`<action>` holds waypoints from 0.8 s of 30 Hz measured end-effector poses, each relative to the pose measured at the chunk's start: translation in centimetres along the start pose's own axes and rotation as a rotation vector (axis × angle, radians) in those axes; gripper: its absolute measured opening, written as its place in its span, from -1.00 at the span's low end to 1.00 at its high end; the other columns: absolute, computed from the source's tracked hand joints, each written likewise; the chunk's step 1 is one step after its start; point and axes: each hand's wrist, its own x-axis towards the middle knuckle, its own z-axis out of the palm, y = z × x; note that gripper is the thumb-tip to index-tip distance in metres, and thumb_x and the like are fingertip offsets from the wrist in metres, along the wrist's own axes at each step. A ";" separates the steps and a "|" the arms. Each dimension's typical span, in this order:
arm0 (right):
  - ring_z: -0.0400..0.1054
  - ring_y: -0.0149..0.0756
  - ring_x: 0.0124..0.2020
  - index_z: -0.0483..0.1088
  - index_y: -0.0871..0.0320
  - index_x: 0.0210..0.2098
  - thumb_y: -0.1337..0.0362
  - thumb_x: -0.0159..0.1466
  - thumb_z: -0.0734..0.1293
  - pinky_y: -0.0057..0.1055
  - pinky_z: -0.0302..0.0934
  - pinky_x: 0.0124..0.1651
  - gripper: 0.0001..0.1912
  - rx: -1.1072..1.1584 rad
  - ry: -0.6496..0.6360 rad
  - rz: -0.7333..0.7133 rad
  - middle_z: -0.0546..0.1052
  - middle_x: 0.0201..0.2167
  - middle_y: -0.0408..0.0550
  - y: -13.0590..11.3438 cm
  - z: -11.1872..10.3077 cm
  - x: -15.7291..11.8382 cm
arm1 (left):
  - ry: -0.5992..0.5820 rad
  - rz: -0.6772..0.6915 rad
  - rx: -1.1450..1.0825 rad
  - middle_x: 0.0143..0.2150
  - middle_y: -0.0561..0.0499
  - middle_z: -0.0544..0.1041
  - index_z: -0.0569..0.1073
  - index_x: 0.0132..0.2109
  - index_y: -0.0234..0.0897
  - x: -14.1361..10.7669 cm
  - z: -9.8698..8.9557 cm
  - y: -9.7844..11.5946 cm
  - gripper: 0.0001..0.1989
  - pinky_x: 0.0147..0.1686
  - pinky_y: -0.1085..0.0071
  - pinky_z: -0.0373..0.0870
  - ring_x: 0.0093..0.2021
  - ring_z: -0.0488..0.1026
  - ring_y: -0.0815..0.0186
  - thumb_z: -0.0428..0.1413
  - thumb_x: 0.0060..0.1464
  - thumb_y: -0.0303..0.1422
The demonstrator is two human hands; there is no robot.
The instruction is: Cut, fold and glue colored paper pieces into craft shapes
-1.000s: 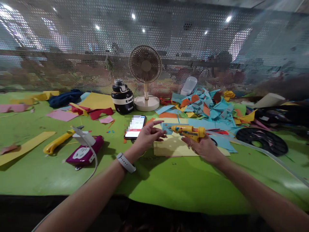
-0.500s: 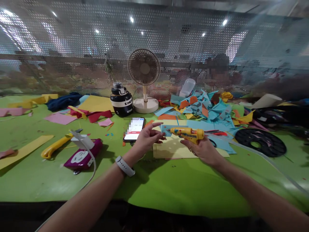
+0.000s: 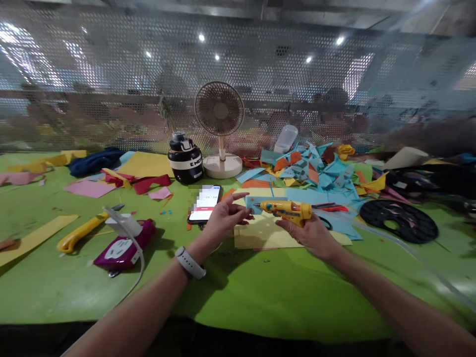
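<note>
My right hand (image 3: 310, 233) grips a yellow glue gun (image 3: 284, 208), its nozzle pointing left. At the nozzle, my left hand (image 3: 230, 213) has its thumb and index finger at the near and far edges of a small blue paper piece (image 3: 252, 202). The glue gun covers part of that piece. A white band sits on my left wrist. Under the hands are yellow paper sheets (image 3: 260, 235) with larger blue paper (image 3: 351, 229) to their right. Red-handled scissors (image 3: 330, 207) lie behind my right hand.
A lit phone (image 3: 204, 203) lies beyond my left hand. Behind it stand a black bottle (image 3: 185, 161) and a fan (image 3: 223, 166). Blue and orange scraps (image 3: 316, 166) are heaped at the back right. A purple power block (image 3: 124, 248), yellow cutter (image 3: 80, 235) and black palette (image 3: 399, 220) lie around.
The whole view has shifted slightly down and to the left. Both hands and the glue gun keep nearly the same places relative to the paper.
</note>
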 end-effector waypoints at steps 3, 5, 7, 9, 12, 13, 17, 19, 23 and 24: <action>0.47 -0.14 -0.19 0.49 0.11 -0.12 -0.04 0.15 0.38 -0.21 0.38 -0.12 -0.56 0.012 0.000 0.020 0.60 -0.19 0.00 -0.1 0.0 0.0 | -0.002 -0.003 0.004 -0.39 0.03 0.61 0.38 0.07 -0.30 0.0 0.0 -0.1 -0.37 -0.35 0.41 0.46 -0.38 0.56 0.31 0.37 -0.14 -0.22; 0.47 -0.13 -0.18 0.49 0.12 -0.11 -0.05 0.14 0.38 -0.20 0.38 -0.11 -0.55 0.013 0.008 0.023 0.60 -0.18 0.00 -0.1 0.0 -0.1 | -0.004 -0.002 0.007 -0.39 0.03 0.60 0.38 0.07 -0.30 0.0 0.0 -0.1 -0.38 -0.36 0.41 0.46 -0.39 0.56 0.32 0.36 -0.13 -0.23; 0.47 -0.12 -0.15 0.49 0.10 -0.10 -0.05 0.14 0.38 -0.18 0.37 -0.06 -0.55 0.011 0.008 0.016 0.59 -0.15 0.00 -0.1 0.0 -0.1 | -0.004 0.001 0.005 -0.39 0.04 0.60 0.38 0.07 -0.30 0.0 0.0 -0.2 -0.40 -0.36 0.42 0.46 -0.39 0.56 0.33 0.35 -0.12 -0.24; 0.47 -0.11 -0.11 0.50 0.09 -0.10 -0.04 0.15 0.38 -0.14 0.36 -0.01 -0.57 0.014 -0.002 -0.001 0.59 -0.12 0.00 0.0 0.0 -0.1 | -0.003 0.001 0.001 -0.39 0.04 0.60 0.38 0.06 -0.29 0.0 0.0 -0.2 -0.41 -0.36 0.43 0.46 -0.40 0.56 0.33 0.35 -0.11 -0.24; 0.46 -0.10 -0.08 0.50 0.09 -0.10 -0.03 0.15 0.39 -0.11 0.35 0.03 -0.57 0.043 -0.009 -0.013 0.59 -0.09 0.01 0.0 0.1 0.0 | -0.007 -0.004 0.007 -0.40 0.04 0.60 0.39 0.06 -0.29 0.0 0.0 -0.1 -0.42 -0.35 0.42 0.46 -0.39 0.56 0.33 0.35 -0.11 -0.25; 0.46 -0.10 -0.08 0.50 0.09 -0.10 -0.03 0.15 0.39 -0.11 0.35 0.03 -0.57 0.054 -0.006 -0.015 0.59 -0.09 0.01 0.1 0.1 0.0 | -0.008 -0.005 0.012 -0.39 0.04 0.60 0.39 0.06 -0.29 0.0 0.0 -0.1 -0.42 -0.35 0.42 0.46 -0.39 0.56 0.33 0.35 -0.10 -0.25; 0.45 -0.11 -0.07 0.51 0.07 -0.09 -0.04 0.15 0.38 -0.14 0.34 0.04 -0.58 0.036 -0.012 -0.039 0.58 -0.08 -0.01 0.2 0.1 0.0 | -0.002 0.005 0.028 -0.37 0.02 0.61 0.38 0.07 -0.28 0.0 0.0 -0.3 -0.42 -0.33 0.39 0.46 -0.36 0.57 0.30 0.34 -0.09 -0.23; 0.47 -0.14 -0.14 0.51 0.07 -0.10 -0.04 0.17 0.37 -0.19 0.37 -0.04 -0.58 0.000 -0.015 -0.035 0.59 -0.13 -0.02 0.2 0.0 0.0 | 0.001 0.003 0.031 -0.36 0.02 0.61 0.38 0.07 -0.29 0.0 -0.1 -0.3 -0.42 -0.33 0.39 0.47 -0.35 0.57 0.29 0.34 -0.09 -0.23; 0.46 -0.22 -0.33 0.51 0.10 -0.11 -0.05 0.19 0.35 -0.30 0.40 -0.26 -0.57 -0.025 -0.024 0.004 0.60 -0.29 -0.04 0.4 0.0 0.0 | -0.002 0.002 0.028 -0.39 0.04 0.60 0.39 0.06 -0.29 0.1 -0.2 -0.4 -0.41 -0.33 0.39 0.47 -0.36 0.57 0.29 0.35 -0.11 -0.23; 0.47 -0.21 -0.33 0.51 0.10 -0.11 -0.05 0.18 0.35 -0.30 0.41 -0.27 -0.57 -0.014 -0.023 0.003 0.60 -0.29 -0.04 0.4 0.0 -0.1 | -0.002 0.005 0.024 -0.39 0.04 0.60 0.39 0.06 -0.28 0.1 -0.2 -0.4 -0.41 -0.33 0.39 0.47 -0.37 0.57 0.29 0.35 -0.11 -0.23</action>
